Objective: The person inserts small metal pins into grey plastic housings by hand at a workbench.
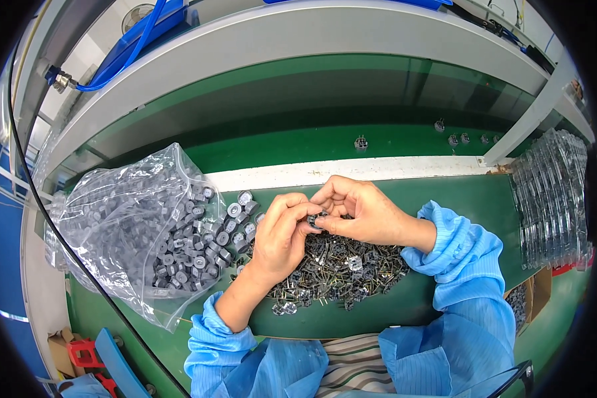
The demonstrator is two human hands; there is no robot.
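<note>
Over the bench, my left hand (278, 239) and my right hand (358, 211) meet fingertip to fingertip. Pinched between them is a small dark component (316, 221), mostly covered by the fingers. Below lies a loose heap of small black parts with thin metal pins (341, 272), some of them with shiny faces. Left of my left hand, a clear plastic bag (113, 199) lies on its side with its mouth toward the heap. Many small grey round caps (192, 249) fill it and spill out onto the green mat (481, 199).
Beyond a white rail (404, 166), a few finished-looking parts (361, 143) stand on a green conveyor belt (285, 147). Stacked clear plastic trays (554, 199) stand at the right. A cardboard box (537, 295) with small parts sits below them. A black cable (79, 255) crosses the left side.
</note>
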